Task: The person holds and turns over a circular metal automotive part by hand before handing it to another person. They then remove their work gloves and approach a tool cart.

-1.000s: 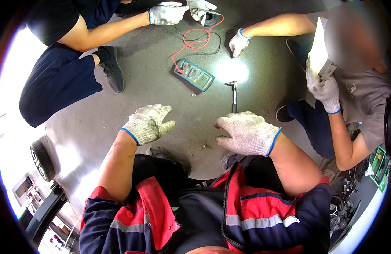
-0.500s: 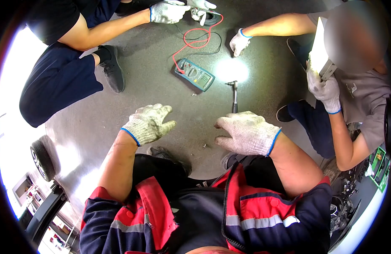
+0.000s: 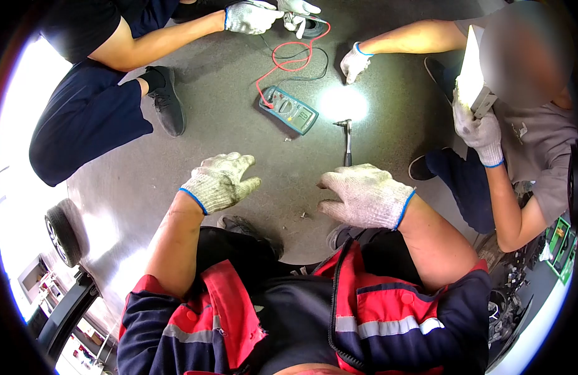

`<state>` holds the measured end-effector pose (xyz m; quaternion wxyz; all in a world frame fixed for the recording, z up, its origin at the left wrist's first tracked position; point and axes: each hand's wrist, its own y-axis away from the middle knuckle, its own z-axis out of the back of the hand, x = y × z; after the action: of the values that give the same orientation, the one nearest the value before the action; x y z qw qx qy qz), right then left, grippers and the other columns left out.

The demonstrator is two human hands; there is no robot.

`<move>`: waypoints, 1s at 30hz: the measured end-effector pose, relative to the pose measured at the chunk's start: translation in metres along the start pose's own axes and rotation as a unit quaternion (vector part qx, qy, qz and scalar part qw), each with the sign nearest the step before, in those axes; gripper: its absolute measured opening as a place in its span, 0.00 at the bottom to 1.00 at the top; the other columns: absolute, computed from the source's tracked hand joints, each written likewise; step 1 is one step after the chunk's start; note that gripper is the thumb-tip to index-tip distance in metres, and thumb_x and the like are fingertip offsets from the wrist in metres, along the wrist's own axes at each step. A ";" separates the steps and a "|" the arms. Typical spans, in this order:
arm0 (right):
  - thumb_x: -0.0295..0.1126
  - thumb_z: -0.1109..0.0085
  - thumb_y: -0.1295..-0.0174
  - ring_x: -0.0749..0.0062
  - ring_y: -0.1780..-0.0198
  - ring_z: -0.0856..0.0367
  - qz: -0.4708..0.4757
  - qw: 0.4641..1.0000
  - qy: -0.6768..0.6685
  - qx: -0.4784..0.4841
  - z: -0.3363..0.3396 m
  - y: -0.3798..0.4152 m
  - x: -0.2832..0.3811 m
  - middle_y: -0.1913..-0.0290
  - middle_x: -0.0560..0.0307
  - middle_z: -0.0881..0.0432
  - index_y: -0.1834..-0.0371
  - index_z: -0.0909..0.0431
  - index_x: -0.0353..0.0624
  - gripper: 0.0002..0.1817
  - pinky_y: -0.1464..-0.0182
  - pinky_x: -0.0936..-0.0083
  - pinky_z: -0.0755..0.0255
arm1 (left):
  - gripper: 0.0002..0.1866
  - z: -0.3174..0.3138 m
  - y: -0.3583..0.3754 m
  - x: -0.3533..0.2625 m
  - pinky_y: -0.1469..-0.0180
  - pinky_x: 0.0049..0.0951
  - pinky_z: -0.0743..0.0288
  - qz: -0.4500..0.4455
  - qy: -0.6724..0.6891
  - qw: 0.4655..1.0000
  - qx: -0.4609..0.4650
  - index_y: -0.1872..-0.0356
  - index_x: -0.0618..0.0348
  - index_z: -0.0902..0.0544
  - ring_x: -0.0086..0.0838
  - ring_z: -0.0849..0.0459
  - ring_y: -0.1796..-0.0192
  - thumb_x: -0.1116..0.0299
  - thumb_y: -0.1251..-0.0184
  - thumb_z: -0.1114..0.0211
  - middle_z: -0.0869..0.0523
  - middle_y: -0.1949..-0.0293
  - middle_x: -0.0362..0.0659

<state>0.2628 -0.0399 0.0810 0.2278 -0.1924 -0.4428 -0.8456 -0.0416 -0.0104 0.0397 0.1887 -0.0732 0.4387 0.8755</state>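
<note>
My left hand [image 3: 221, 182], in a whitish knit glove with a blue cuff, hangs above the floor with thumb and fingers apart, holding nothing. My right hand [image 3: 365, 197], gloved the same way, is also empty, its thumb and fingers spread. Just beyond my right hand a ratchet wrench [image 3: 348, 144] lies on the floor, its handle end close to the glove. Farther forward, between my hands, rests a blue-rimmed multimeter [image 3: 289, 110] with red and black leads. The red lead [image 3: 309, 53] curls toward a co-worker's gloved hands.
A co-worker's gloved hands [image 3: 250, 17] are at the top. Another co-worker at right holds a white object [image 3: 470, 72] in one gloved hand [image 3: 478, 132]; their other glove [image 3: 354, 63] is low near the bright light spot. A tire [image 3: 62, 236] stands at left, a green tray [image 3: 559, 247] at right.
</note>
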 end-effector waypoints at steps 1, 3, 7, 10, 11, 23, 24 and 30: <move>0.49 0.36 0.28 0.41 0.42 0.11 0.001 1.000 -0.001 -0.001 0.000 0.000 -0.001 0.45 0.39 0.10 0.38 0.15 0.39 0.26 0.37 0.51 0.18 | 0.34 -0.001 -0.002 0.002 0.20 0.50 0.31 -0.001 0.011 1.000 0.002 0.24 0.53 0.22 0.54 0.24 0.22 0.42 0.19 0.40 0.21 0.24 0.56; 0.49 0.36 0.28 0.41 0.43 0.11 0.002 1.000 -0.004 -0.002 -0.001 0.001 0.000 0.45 0.39 0.10 0.39 0.15 0.39 0.26 0.37 0.51 0.17 | 0.34 -0.003 -0.001 0.003 0.19 0.50 0.32 -0.001 0.020 1.000 0.002 0.24 0.53 0.21 0.55 0.25 0.22 0.42 0.20 0.39 0.21 0.24 0.57; 0.49 0.36 0.28 0.40 0.42 0.11 0.002 1.000 -0.005 -0.003 -0.002 -0.001 -0.001 0.46 0.39 0.11 0.39 0.15 0.39 0.26 0.37 0.51 0.17 | 0.33 -0.005 -0.002 0.004 0.20 0.50 0.31 -0.003 0.013 1.000 -0.009 0.24 0.54 0.21 0.55 0.24 0.22 0.42 0.20 0.39 0.20 0.25 0.57; 0.49 0.36 0.28 0.40 0.42 0.11 -0.003 1.000 -0.005 0.001 0.000 0.000 0.001 0.45 0.39 0.11 0.38 0.16 0.39 0.26 0.37 0.50 0.18 | 0.33 -0.006 -0.003 0.006 0.20 0.50 0.31 -0.008 0.014 1.000 -0.013 0.24 0.54 0.21 0.55 0.24 0.22 0.43 0.20 0.39 0.20 0.25 0.57; 0.49 0.36 0.28 0.40 0.42 0.11 -0.005 1.000 -0.005 0.004 0.001 0.000 0.001 0.45 0.39 0.11 0.38 0.16 0.39 0.26 0.37 0.50 0.18 | 0.33 -0.006 -0.003 0.006 0.20 0.50 0.31 -0.009 0.014 1.000 -0.013 0.24 0.54 0.21 0.55 0.24 0.22 0.43 0.20 0.39 0.20 0.25 0.57; 0.52 0.37 0.29 0.36 0.49 0.10 0.024 0.999 -0.014 -0.044 -0.008 -0.002 -0.006 0.54 0.36 0.10 0.48 0.14 0.38 0.25 0.43 0.45 0.16 | 0.33 -0.001 -0.001 0.002 0.20 0.49 0.31 -0.003 0.012 1.000 -0.005 0.25 0.55 0.21 0.55 0.24 0.22 0.43 0.20 0.38 0.20 0.24 0.57; 0.52 0.37 0.29 0.36 0.49 0.10 0.024 0.999 -0.013 -0.046 -0.008 -0.002 -0.006 0.54 0.36 0.10 0.48 0.14 0.38 0.25 0.44 0.45 0.16 | 0.33 -0.002 -0.002 0.003 0.20 0.49 0.31 -0.006 0.013 1.000 -0.010 0.25 0.55 0.21 0.55 0.24 0.22 0.43 0.20 0.38 0.20 0.25 0.57; 0.49 0.36 0.28 0.40 0.43 0.11 -0.002 1.000 -0.003 0.009 0.002 -0.003 0.000 0.46 0.39 0.11 0.39 0.15 0.38 0.26 0.38 0.50 0.18 | 0.33 -0.006 -0.004 0.007 0.20 0.49 0.31 -0.019 0.020 0.999 -0.023 0.26 0.56 0.20 0.55 0.23 0.23 0.44 0.21 0.37 0.19 0.26 0.58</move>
<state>0.2616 -0.0370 0.0804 0.2267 -0.1918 -0.4510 -0.8417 -0.0463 -0.0116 0.0308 0.1951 -0.1030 0.4205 0.8801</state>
